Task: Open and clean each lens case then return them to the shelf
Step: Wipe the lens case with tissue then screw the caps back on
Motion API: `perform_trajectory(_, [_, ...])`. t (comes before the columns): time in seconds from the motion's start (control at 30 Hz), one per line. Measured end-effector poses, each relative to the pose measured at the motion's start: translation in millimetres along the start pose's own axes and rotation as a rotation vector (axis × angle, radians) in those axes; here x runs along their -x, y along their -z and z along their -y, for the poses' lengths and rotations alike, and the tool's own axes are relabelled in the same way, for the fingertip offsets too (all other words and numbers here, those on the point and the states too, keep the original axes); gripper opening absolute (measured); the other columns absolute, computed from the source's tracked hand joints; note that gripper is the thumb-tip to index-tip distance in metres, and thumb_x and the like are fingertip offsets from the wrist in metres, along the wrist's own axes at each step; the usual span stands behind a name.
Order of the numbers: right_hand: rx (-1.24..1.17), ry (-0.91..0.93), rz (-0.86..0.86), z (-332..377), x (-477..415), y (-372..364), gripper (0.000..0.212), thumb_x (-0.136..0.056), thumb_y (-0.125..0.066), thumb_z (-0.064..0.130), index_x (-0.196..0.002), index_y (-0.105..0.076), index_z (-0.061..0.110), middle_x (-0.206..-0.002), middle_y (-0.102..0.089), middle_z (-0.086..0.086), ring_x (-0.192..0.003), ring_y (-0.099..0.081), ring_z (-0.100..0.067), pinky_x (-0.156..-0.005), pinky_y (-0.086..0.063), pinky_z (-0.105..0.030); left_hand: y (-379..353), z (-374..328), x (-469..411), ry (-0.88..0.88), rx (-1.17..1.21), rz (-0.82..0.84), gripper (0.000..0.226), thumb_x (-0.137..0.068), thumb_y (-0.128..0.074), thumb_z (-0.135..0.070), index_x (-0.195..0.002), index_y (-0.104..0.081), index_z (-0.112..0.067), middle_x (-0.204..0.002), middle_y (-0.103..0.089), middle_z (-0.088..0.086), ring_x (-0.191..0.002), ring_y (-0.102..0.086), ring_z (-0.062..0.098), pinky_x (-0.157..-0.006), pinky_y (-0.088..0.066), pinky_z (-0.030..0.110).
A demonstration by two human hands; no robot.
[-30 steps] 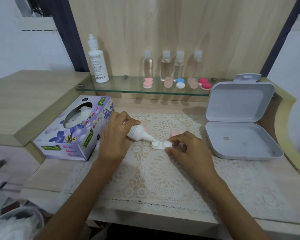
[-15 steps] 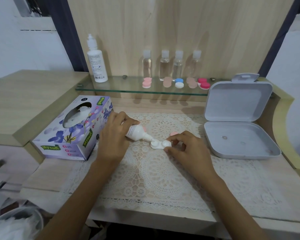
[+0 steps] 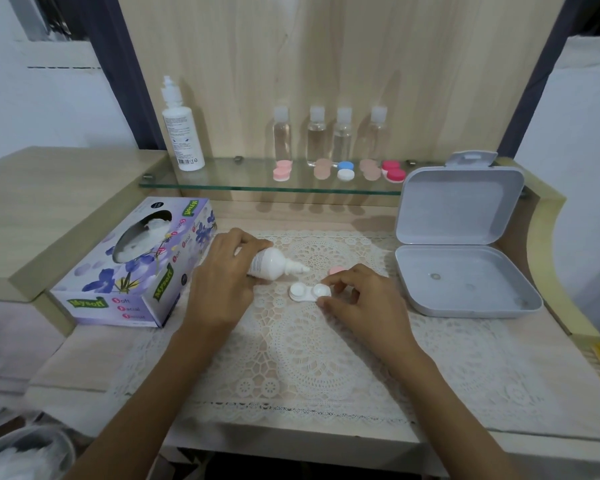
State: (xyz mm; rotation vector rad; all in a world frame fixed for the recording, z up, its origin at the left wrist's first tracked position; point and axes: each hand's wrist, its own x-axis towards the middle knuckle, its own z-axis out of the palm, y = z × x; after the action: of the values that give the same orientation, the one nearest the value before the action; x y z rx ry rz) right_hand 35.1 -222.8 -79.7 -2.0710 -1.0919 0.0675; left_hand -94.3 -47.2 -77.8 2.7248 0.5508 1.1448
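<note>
The left hand [image 3: 222, 282] wraps its curled fingers round a small white squeeze bottle [image 3: 274, 266], which is tipped on its side with the nozzle aimed right, just behind the lens case [image 3: 307, 292] and not touching it. The case lies uncapped on the lace mat [image 3: 309, 358]. The right hand [image 3: 364, 299] pinches its right well between thumb and forefinger. A pink cap [image 3: 336, 270] sits just behind those fingers.
</note>
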Motion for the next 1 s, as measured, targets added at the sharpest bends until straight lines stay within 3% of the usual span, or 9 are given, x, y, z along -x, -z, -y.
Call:
perform_trajectory(0.17, [0.020, -0.002, 0.002, -1, 1, 1, 0.023, -0.079, -0.072, 0.035, -0.102, -0.070, 0.032, -0.089, -0.059, 0.012, -0.070, -0.048, 0.004, -0.058, -0.034, -0.016, -5, -3, -4, -0.123, -0.025, 0.045, 0.055, -0.060, -0.081, 0.004, -0.110, -0.066, -0.013, -0.109, -0.062, 0.006, -0.103, -0.054, 0.022, -0.059, -0.055, 0.043])
perform_trajectory(0.43, [0.039, -0.007, 0.015, -1, 0, 1, 0.027, -0.079, -0.072, 0.036, -0.106, -0.069, 0.032, -0.092, -0.059, 0.012, -0.070, -0.047, 0.006, -0.056, -0.030, -0.014, -9, -8, -6, -0.205, -0.103, 0.064, 0.057, -0.059, -0.065, 0.016, -0.111, -0.067, -0.009, -0.110, -0.065, 0.006, -0.108, -0.051, 0.022, -0.055, -0.054, 0.034])
perform_trajectory(0.77, [0.056, 0.000, 0.012, -1, 0, 0, 0.027, -0.080, -0.071, 0.037, -0.107, -0.069, 0.031, -0.093, -0.059, 0.012, -0.070, -0.045, 0.005, -0.057, -0.030, -0.016, -7, -8, -12, -0.239, -0.134, 0.086, 0.047, -0.066, -0.050, 0.003, -0.107, -0.069, -0.009, -0.100, -0.064, 0.005, -0.098, -0.050, 0.020, -0.045, -0.046, 0.026])
perform_trajectory(1.0, [0.055, -0.003, 0.013, -1, 0, 1, 0.028, -0.081, -0.070, 0.038, -0.107, -0.069, 0.031, -0.093, -0.058, 0.013, -0.069, -0.045, 0.007, -0.056, -0.028, -0.015, -7, -8, -14, -0.230, -0.112, 0.085, 0.047, -0.072, -0.035, -0.009, -0.103, -0.070, -0.010, -0.095, -0.063, 0.003, -0.093, -0.049, 0.019, -0.040, -0.044, 0.028])
